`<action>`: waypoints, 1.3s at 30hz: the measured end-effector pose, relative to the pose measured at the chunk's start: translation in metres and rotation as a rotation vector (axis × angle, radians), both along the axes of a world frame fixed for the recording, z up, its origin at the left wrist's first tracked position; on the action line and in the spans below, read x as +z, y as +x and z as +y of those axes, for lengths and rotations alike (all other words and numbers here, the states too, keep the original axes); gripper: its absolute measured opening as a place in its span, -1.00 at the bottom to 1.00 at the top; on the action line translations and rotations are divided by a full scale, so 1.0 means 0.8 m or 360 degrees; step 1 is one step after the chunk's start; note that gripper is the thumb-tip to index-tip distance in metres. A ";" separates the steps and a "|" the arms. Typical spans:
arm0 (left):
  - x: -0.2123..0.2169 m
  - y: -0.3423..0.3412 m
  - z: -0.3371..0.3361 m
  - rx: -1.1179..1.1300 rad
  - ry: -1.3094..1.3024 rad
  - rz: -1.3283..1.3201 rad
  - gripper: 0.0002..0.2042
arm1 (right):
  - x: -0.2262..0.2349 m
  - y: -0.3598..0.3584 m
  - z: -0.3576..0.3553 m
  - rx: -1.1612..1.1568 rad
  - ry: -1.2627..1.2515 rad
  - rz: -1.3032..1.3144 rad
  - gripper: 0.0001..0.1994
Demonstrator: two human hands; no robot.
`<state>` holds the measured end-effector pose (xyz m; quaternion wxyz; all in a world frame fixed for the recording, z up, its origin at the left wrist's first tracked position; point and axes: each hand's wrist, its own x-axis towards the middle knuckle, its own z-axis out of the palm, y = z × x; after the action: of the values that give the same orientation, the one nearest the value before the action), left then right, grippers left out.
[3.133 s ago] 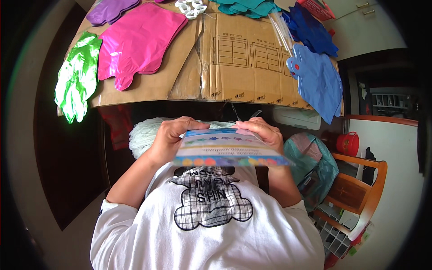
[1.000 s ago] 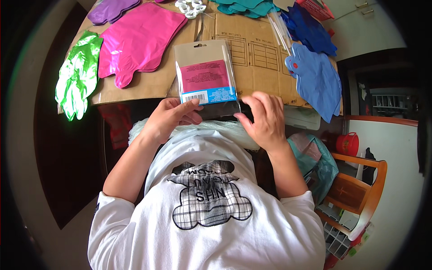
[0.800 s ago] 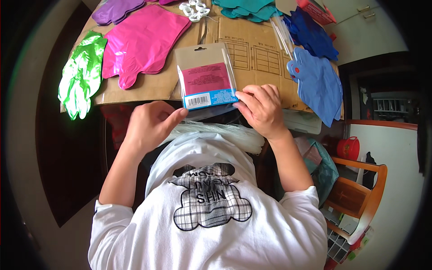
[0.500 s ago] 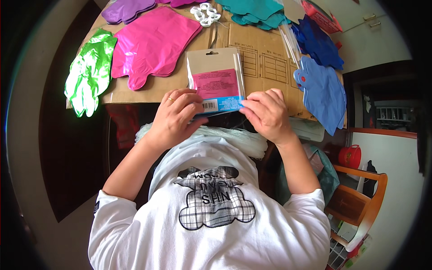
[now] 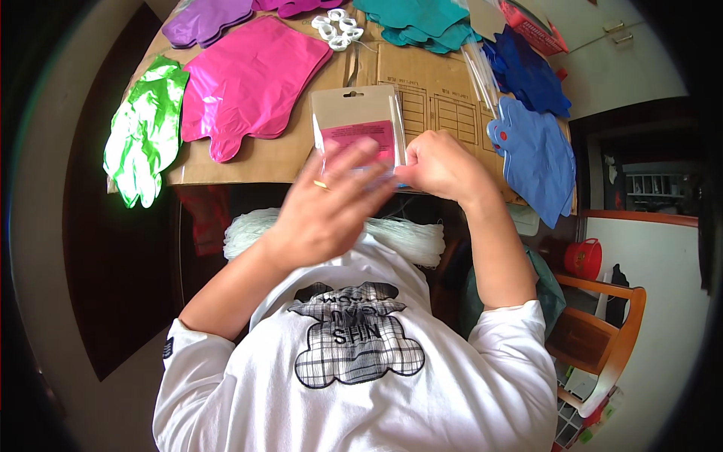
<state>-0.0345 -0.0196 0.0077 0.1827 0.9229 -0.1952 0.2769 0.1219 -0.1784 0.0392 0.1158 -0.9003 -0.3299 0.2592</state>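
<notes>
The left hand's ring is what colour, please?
The ring is gold-coloured, best seen in the head view.

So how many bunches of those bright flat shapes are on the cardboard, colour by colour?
Purple bunch: 1
Magenta bunch: 1
Pink bunch: 1
Shiny green bunch: 1
Teal bunch: 1
Dark blue bunch: 1
Light blue bunch: 1
Total: 7

The one view, a head-worn wide fisheye, looks steeply down from above the near side of the cardboard [image 5: 260, 164] and faces across it, close enough that its far side runs out of frame.
</notes>
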 end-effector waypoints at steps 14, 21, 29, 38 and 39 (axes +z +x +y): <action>-0.042 -0.017 0.007 -0.0227 0.0268 0.0170 -0.48 | -0.040 -0.100 -0.089 -0.0681 0.1014 0.0458 -0.61; -0.031 -0.021 0.009 -0.0459 0.0323 -0.0116 -0.58 | -0.066 -0.155 -0.091 -0.0911 0.1629 0.1371 -0.76; -0.020 -0.053 0.095 0.0189 0.0050 -0.0376 -0.75 | -0.115 -0.190 -0.361 -0.1733 0.1370 0.1768 -0.80; -0.005 -0.036 0.118 0.0328 -0.0114 -0.0282 -0.72 | -0.290 -0.289 -0.713 -0.3537 0.2106 0.0838 -0.83; -0.003 -0.038 0.118 0.0337 -0.0128 -0.0271 -0.72 | -0.306 -0.280 -0.736 -0.3567 0.2169 0.0816 -0.83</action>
<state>-0.0647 0.0746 0.0055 0.1722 0.9035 -0.1003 0.3795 -0.1023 -0.7672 -0.2057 0.7464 -0.3725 0.5508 -0.0298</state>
